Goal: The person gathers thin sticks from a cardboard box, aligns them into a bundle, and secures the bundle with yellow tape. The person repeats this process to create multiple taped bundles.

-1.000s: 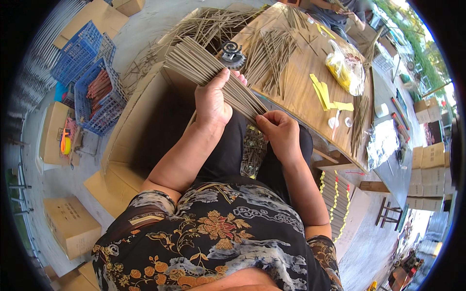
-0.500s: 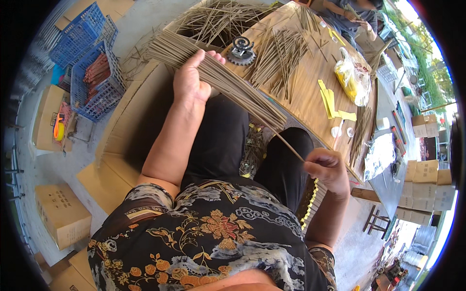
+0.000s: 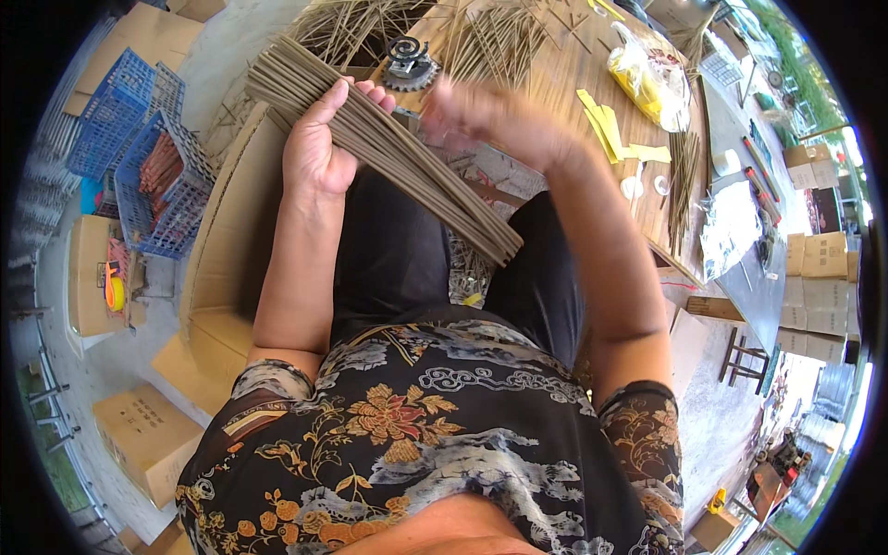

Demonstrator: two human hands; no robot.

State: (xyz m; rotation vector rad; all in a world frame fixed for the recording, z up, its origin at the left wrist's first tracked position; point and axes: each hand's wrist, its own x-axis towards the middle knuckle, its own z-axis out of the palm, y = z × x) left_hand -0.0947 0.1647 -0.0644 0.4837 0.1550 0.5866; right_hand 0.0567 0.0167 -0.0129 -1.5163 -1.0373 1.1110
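Observation:
My left hand (image 3: 319, 148) grips a thick bundle of thin brown sticks (image 3: 407, 171) that slants from upper left down to my lap. My right hand (image 3: 486, 111) is blurred with motion above the bundle's middle, near the wooden table's edge; I cannot tell whether it holds anything. More loose sticks (image 3: 504, 42) lie spread on the wooden table (image 3: 592, 157) ahead, next to a dark round spool (image 3: 410, 63).
Blue plastic crates (image 3: 153, 157) with orange-brown items stand at left. Cardboard boxes (image 3: 148, 435) lie on the floor at left and lower left, and a large open box (image 3: 231, 240) sits by my left leg. A yellow bag (image 3: 643, 74) and yellow strips (image 3: 606, 125) lie on the table.
My right hand, which was low at the bundle's end by my right knee, has swung up over the table edge. The bundle in my left hand shifted slightly lower and nearer.

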